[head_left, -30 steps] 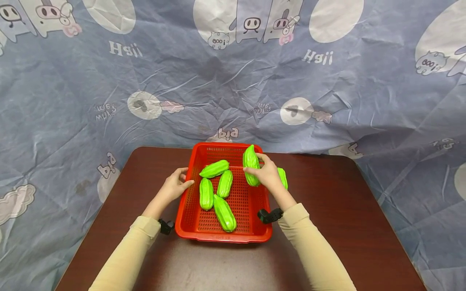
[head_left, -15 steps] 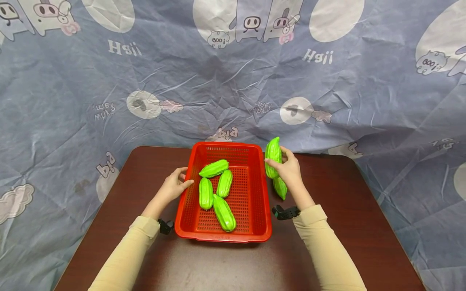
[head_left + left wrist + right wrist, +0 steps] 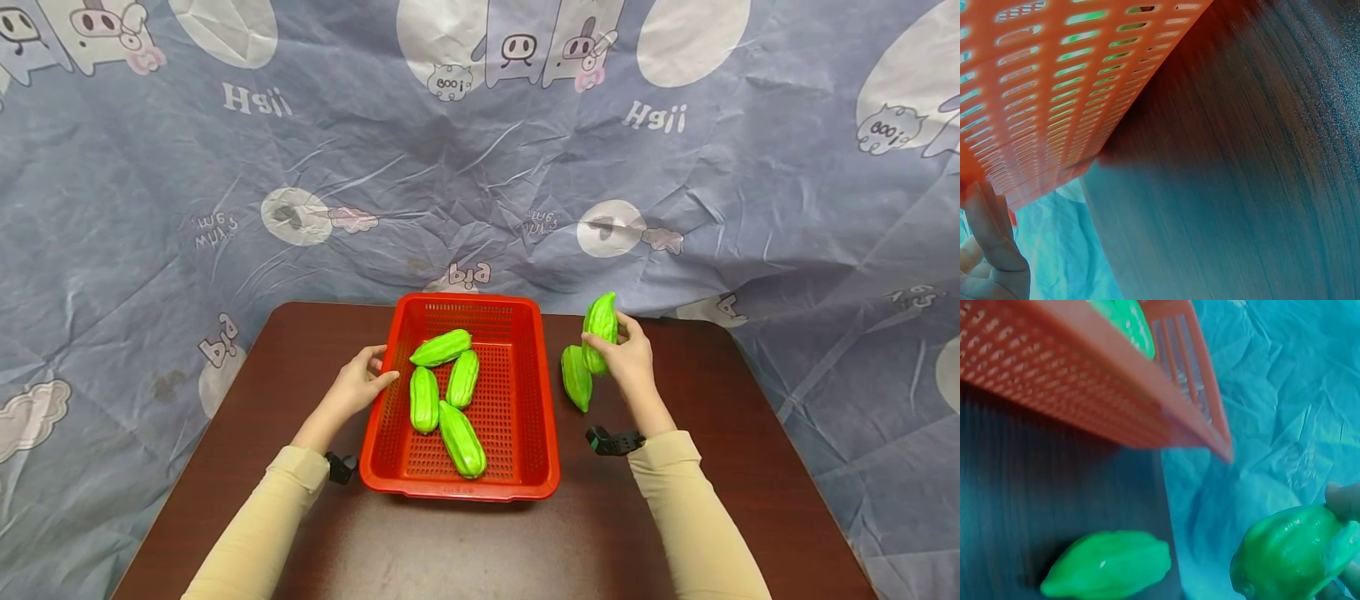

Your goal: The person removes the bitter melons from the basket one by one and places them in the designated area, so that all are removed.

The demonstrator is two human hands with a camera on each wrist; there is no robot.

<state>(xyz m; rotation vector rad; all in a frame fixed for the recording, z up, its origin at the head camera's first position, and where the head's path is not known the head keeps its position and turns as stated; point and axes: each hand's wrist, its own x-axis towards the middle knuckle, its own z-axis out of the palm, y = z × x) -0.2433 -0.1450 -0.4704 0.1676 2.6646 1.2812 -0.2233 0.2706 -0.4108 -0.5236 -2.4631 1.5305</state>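
My right hand (image 3: 628, 352) grips a bright green bitter melon (image 3: 602, 321) between thumb and fingers, held upright right of the basket. In the right wrist view the held melon's glossy, bumpy end shows at the lower right. A second bitter melon (image 3: 576, 380) lies on the table just beside it, between hand and basket. At the basket's left side, my left hand (image 3: 358, 385) pinches the rim, thumb over the edge and fingers along the outer wall. The red plastic basket (image 3: 459, 490) contains several bitter melons (image 3: 462, 439), grouped mostly toward its left half.
A dark brown wooden table (image 3: 705, 467) carries the basket. Behind it hangs a wrinkled blue-grey cloth (image 3: 420, 208) with cartoon prints, close against the table's far edge. The basket's slotted wall (image 3: 1072, 75) rises steeply beside the left wrist camera.
My right hand has carried the bitter melon from over the basket, across its right rim, to above the table on the right. My left hand and the basket stay in place.
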